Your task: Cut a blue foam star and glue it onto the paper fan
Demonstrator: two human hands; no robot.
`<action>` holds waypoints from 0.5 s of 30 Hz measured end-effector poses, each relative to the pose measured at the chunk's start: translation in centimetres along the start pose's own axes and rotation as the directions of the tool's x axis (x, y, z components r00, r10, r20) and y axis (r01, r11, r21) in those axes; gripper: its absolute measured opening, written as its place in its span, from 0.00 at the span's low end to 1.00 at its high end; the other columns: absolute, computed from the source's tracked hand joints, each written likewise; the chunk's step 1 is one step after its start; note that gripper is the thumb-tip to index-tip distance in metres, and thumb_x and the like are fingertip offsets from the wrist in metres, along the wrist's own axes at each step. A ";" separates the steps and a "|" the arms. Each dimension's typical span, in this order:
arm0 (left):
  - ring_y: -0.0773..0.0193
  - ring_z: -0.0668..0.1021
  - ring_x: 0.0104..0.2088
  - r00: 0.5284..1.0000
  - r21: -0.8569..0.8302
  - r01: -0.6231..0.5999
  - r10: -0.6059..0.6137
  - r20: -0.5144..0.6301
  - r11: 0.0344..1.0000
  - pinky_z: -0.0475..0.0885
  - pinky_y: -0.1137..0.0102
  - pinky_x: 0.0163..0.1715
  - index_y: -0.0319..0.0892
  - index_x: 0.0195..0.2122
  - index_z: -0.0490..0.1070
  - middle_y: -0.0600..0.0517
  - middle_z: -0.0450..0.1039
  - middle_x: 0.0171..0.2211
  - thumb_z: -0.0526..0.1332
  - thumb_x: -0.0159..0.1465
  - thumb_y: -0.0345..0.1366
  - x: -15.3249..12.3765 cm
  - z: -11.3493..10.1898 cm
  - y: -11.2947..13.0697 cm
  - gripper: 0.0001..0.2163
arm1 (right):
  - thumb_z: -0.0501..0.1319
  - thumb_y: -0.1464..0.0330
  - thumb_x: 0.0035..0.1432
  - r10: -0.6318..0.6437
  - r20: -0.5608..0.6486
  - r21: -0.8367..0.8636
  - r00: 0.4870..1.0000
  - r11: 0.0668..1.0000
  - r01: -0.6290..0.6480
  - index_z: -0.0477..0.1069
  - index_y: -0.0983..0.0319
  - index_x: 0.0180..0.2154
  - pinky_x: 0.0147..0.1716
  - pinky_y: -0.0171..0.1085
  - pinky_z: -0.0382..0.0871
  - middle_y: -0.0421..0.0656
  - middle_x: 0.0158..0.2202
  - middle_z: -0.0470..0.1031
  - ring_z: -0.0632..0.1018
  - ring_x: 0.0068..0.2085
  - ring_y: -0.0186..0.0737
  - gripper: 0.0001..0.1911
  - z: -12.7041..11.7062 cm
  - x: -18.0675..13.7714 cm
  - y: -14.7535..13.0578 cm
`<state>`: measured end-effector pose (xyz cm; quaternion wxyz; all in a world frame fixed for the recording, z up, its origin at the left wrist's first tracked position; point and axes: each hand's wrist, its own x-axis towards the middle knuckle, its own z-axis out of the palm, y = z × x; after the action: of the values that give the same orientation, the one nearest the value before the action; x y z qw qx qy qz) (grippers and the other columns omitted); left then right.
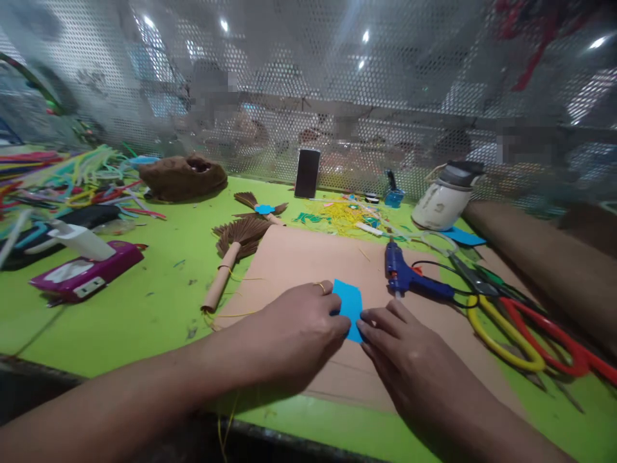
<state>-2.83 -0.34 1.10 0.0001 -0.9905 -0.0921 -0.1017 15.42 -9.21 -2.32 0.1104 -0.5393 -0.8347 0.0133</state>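
Observation:
A small piece of blue paper (349,302) lies over a large brown paper sheet (299,257). My left hand (303,321) is closed, its fingers curled on the blue paper's left edge, and a ring shows on one finger. On the opposite edge, the fingertips of my right hand (400,341) pinch the same blue piece near its lower corner. Just beyond my right hand lies a blue glue gun (409,276). Left of the sheet are a pleated brown paper fan with a rolled handle (222,276) and another brown paper piece bearing a blue cutout (265,209).
Scissors with yellow and red handles (511,334) lie at right, near a white bottle (442,202). A purple power strip (91,273) and colourful strips (87,173) are at left. A phone (307,173) leans against the mesh screen (270,77); yellow shreds (344,217) lie before it.

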 end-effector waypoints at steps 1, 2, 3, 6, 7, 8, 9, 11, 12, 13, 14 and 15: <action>0.60 0.69 0.29 1.000 0.003 -0.010 0.010 -0.012 1.000 0.62 0.63 0.35 0.40 0.29 0.70 0.48 0.68 0.25 0.54 0.62 0.30 -0.1 -0.1 0.1 0.07 | 0.51 0.76 0.60 0.003 -0.005 -0.002 1.000 1.000 -0.003 0.70 0.64 0.35 0.37 0.48 0.65 0.48 0.36 0.69 0.67 0.40 0.45 0.09 -0.1 0.0 -0.2; 0.60 0.69 0.29 1.000 0.008 -0.018 0.018 -0.023 1.000 0.62 0.63 0.35 0.40 0.28 0.70 0.47 0.68 0.25 0.55 0.62 0.31 -0.2 -0.2 0.2 0.07 | 0.51 0.76 0.60 0.003 -0.016 -0.002 1.000 1.000 -0.003 0.70 0.64 0.35 0.38 0.47 0.65 0.48 0.35 0.69 0.67 0.40 0.45 0.09 -0.2 0.1 -0.3; 0.60 0.69 0.29 0.999 0.017 -0.025 0.026 -0.027 1.000 0.62 0.63 0.35 0.40 0.27 0.70 0.47 0.68 0.24 0.55 0.61 0.31 -0.3 -0.3 0.3 0.07 | 0.51 0.76 0.60 0.005 -0.029 0.003 1.000 1.000 -0.005 0.70 0.64 0.35 0.38 0.47 0.65 0.48 0.36 0.70 0.67 0.40 0.45 0.10 -0.4 0.1 -0.4; 0.59 0.69 0.29 0.999 0.051 -0.039 0.040 -0.017 0.998 0.62 0.63 0.34 0.39 0.26 0.70 0.46 0.67 0.24 0.56 0.60 0.31 -0.5 -0.4 0.5 0.07 | 0.51 0.75 0.61 0.019 -0.069 0.072 0.997 0.997 -0.014 0.71 0.64 0.35 0.39 0.44 0.65 0.47 0.37 0.71 0.69 0.40 0.42 0.10 -1.5 -0.1 -0.2; 0.59 0.68 0.29 0.999 0.057 -0.039 0.040 -0.017 0.998 0.62 0.63 0.34 0.39 0.26 0.70 0.46 0.67 0.24 0.56 0.60 0.31 -0.6 -0.5 0.6 0.07 | 0.51 0.75 0.60 0.029 -0.094 0.102 0.995 0.995 -0.019 0.71 0.63 0.33 0.39 0.42 0.66 0.46 0.37 0.72 0.70 0.40 0.41 0.11 -2.1 -0.3 0.1; 0.59 0.68 0.29 0.999 0.058 -0.035 0.037 -0.023 0.998 0.62 0.63 0.33 0.39 0.25 0.69 0.46 0.67 0.24 0.56 0.60 0.31 -0.7 -0.5 0.6 0.08 | 0.51 0.75 0.60 0.045 -0.135 0.133 0.990 0.991 -0.027 0.71 0.63 0.31 0.39 0.41 0.66 0.46 0.36 0.73 0.71 0.39 0.40 0.11 -2.9 -0.6 0.6; 0.59 0.68 0.30 0.999 0.055 -0.033 0.034 -0.032 0.998 0.62 0.63 0.33 0.39 0.25 0.69 0.47 0.67 0.24 0.55 0.61 0.31 -0.8 -0.6 0.7 0.08 | 0.52 0.74 0.60 0.079 -0.187 0.155 0.979 0.987 -0.050 0.71 0.62 0.29 0.39 0.39 0.66 0.45 0.36 0.73 0.72 0.39 0.39 0.11 -3.7 -1.0 1.1; 0.59 0.68 0.30 0.998 0.044 -0.029 0.031 -0.053 0.999 0.62 0.63 0.34 0.40 0.24 0.68 0.47 0.67 0.25 0.55 0.61 0.30 -1.0 -0.8 0.8 0.09 | 0.54 0.70 0.59 0.174 -0.345 0.185 0.922 0.976 -0.116 0.67 0.62 0.23 0.35 0.37 0.66 0.45 0.31 0.73 0.73 0.34 0.38 0.13 -5.6 -2.0 2.6; 0.59 0.68 0.31 0.997 0.036 -0.029 0.031 -0.066 0.999 0.62 0.63 0.34 0.40 0.23 0.68 0.47 0.67 0.25 0.54 0.61 0.30 -1.0 -0.9 0.9 0.10 | 0.56 0.68 0.58 0.237 -0.407 0.181 0.882 0.967 -0.177 0.65 0.61 0.21 0.32 0.36 0.65 0.43 0.28 0.72 0.73 0.30 0.37 0.14 -6.6 -2.6 3.4; 0.60 0.68 0.31 0.996 0.023 -0.030 0.032 -0.082 0.999 0.62 0.63 0.34 0.39 0.23 0.68 0.47 0.68 0.26 0.54 0.61 0.30 -1.1 -1.0 0.9 0.10 | 0.58 0.66 0.57 0.280 -0.481 0.167 0.831 0.960 -0.227 0.62 0.60 0.18 0.29 0.36 0.64 0.42 0.25 0.70 0.72 0.27 0.36 0.16 -7.5 -3.2 4.3; 0.60 0.68 0.32 0.994 0.005 -0.033 0.034 -0.104 0.999 0.62 0.64 0.34 0.39 0.23 0.68 0.47 0.68 0.27 0.54 0.61 0.29 -1.1 -1.0 0.9 0.10 | 0.58 0.65 0.57 0.329 -0.532 0.153 0.780 0.944 -0.293 0.61 0.60 0.17 0.28 0.36 0.64 0.41 0.23 0.69 0.71 0.26 0.36 0.17 -8.4 -3.9 5.2; 0.60 0.68 0.33 0.991 -0.015 -0.042 0.039 -0.129 0.999 0.62 0.64 0.34 0.39 0.23 0.68 0.47 0.68 0.28 0.53 0.62 0.28 -1.1 -1.1 0.9 0.10 | 0.57 0.65 0.57 0.378 -0.566 0.133 0.733 0.919 -0.372 0.62 0.59 0.17 0.29 0.36 0.64 0.41 0.24 0.69 0.71 0.26 0.37 0.17 -9.2 -4.5 6.2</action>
<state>-3.97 -1.48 1.93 -0.0005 -0.9835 -0.0709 -0.1663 24.60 -11.58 5.02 0.3576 -0.6735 -0.6345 -0.1257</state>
